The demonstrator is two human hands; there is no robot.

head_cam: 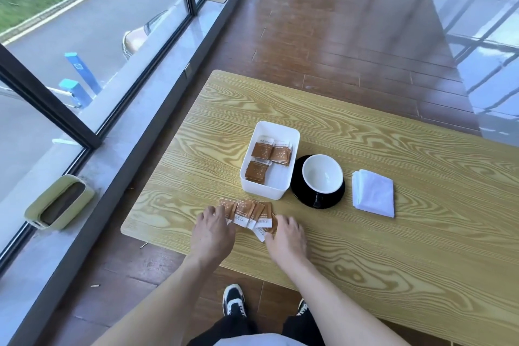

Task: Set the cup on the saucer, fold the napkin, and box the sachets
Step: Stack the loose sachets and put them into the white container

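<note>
Sachet [247, 212] print is too small to read; the left hand [213, 232] hides its fingertips' grip.

Your sachets [247, 212] are orange-brown with white ends (speckled white), the box [269, 160] white, the saucer [317, 191] black, the table [365, 233] yellow woodgrain.

Person wearing no sleeves over the forearms, the left hand [211, 233] and right hand [287, 239] showing no rings; wearing black trousers [238, 329] and black-and-white lace-up sneakers [233, 300]
</note>
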